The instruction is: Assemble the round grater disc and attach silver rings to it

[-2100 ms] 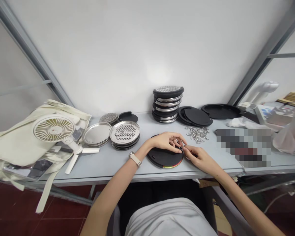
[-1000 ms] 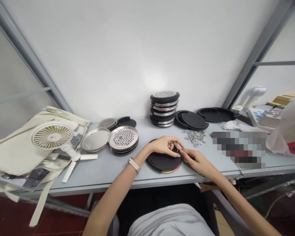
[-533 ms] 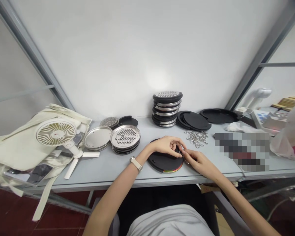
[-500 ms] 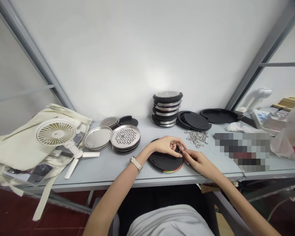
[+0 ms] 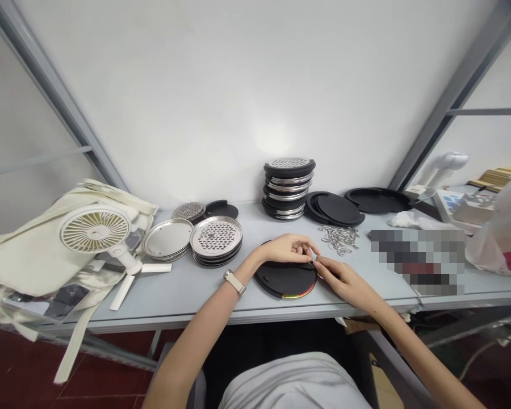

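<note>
A round black disc (image 5: pixel 285 279) lies on the table in front of me, with a red, yellow and green strip along its near right rim. My left hand (image 5: pixel 290 249) reaches over its far side, fingers curled and closed near the right edge. There my right hand (image 5: pixel 334 275) meets it, thumb and forefinger pinched at the rim. Whatever small thing sits between the fingertips is hidden. Just beyond my right hand is a pile of bent metal wire clips (image 5: pixel 340 238).
Behind the disc rises a tall stack of black and metal discs (image 5: pixel 288 190). More black discs (image 5: pixel 340 209) lie to its right. On the left are perforated metal plates (image 5: pixel 216 237), plain metal plates (image 5: pixel 167 238), a white fan (image 5: pixel 96 230) and a cream bag (image 5: pixel 29 244).
My left thumb has drawn in toward the fingers and the hand has risen slightly. A metallic glint at the fingertips no longer shows. The disc keeps its place.
</note>
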The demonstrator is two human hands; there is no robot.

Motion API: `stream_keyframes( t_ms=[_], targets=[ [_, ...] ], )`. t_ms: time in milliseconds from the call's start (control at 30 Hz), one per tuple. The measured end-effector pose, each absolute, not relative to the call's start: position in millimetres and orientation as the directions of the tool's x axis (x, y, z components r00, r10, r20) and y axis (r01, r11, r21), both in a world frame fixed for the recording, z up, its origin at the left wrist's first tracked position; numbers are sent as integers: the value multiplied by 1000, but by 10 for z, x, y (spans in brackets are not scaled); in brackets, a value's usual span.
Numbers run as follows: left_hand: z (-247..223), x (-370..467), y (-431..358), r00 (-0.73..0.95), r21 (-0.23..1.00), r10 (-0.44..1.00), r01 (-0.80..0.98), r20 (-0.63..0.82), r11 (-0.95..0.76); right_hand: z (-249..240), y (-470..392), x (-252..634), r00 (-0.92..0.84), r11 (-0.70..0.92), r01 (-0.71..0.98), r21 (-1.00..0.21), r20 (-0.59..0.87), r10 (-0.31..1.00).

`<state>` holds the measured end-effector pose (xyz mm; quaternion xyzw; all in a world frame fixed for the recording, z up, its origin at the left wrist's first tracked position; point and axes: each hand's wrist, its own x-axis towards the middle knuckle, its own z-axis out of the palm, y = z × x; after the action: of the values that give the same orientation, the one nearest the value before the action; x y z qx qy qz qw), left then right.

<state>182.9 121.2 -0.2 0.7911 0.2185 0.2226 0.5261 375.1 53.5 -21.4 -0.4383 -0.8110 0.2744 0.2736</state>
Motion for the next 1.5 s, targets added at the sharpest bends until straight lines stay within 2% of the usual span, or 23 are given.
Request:
stream_keyframes(
  t_ms=[233, 500, 633, 767, 967, 1300, 1500],
  targets=[
    [-11, 1834, 1218, 787, 931, 611, 154, 87, -331, -199, 548, 3756, -495, 482, 563, -671, 193, 847],
    [56, 1819, 1151, 791, 915, 595, 121, 146, -386, -236, 567, 3784, -492, 481, 592, -647, 184, 851],
    [93, 1816, 1121, 820, 906, 565, 163, 96, -391, -245, 572, 3793, -498, 486, 592, -643, 182, 848],
    [109, 1815, 1121, 837, 889, 537, 163, 105, -429, -251, 574, 3791, -492, 487, 594, -641, 190, 850],
    [87, 1820, 1148, 830, 910, 555, 187, 54, -369, -239, 566, 3784, -493, 489, 598, -635, 190, 849],
    [67, 1818, 1150, 825, 927, 563, 167, 55, -335, -241, 561, 3787, -480, 468, 593, -655, 178, 859],
    [71, 1815, 1154, 826, 930, 560, 155, 63, -332, -255, 564, 3808, -456, 424, 550, -720, 167, 874]
  ],
)
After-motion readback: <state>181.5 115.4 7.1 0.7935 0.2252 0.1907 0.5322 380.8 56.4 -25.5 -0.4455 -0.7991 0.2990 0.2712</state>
